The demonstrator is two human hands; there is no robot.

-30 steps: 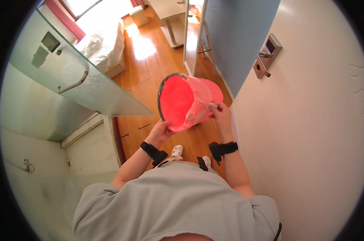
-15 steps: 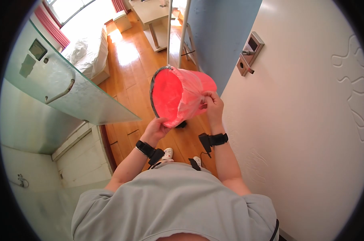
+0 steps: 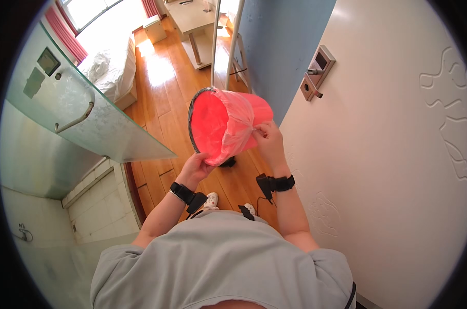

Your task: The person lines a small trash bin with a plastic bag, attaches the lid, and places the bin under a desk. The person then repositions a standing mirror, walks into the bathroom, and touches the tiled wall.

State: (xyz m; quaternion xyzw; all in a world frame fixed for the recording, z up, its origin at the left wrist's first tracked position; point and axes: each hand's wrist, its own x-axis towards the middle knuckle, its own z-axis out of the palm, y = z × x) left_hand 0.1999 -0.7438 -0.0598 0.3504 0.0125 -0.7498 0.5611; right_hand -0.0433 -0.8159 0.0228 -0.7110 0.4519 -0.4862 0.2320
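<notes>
Head view, taken from the left: a shower fitting (image 3: 23,233) hangs on the wall at the far edge, and beside it a glass door (image 3: 97,129) with a metal handle (image 3: 75,119) stands ajar. Beyond the door is a bed (image 3: 121,72) with a white cover. The person's left hand (image 3: 196,168), with a black strap (image 3: 182,192) at the wrist, has its fingers clamped on the lower edge of a pink bucket (image 3: 262,105), the thumb on the rim side. The bucket is held off the wooden floor (image 3: 164,126), tipped on its side, mouth to the left and base to the right; a dark band follows the left of the mouth.

A clear plastic bag (image 3: 237,126) is already turned down over the near side of the rim, its loose part drawn into creases along the outer wall. The right hand (image 3: 269,141) has its fingertips together, pinching that gathered plastic against the bucket. No finished knot shows, so the bunched part seems unsecured apart from the pinch; whether the bag lies snug right to the bottom, I cannot tell. Farther right are a blue wall (image 3: 290,46) and a white door (image 3: 367,134) with a lock (image 3: 318,74).
</notes>
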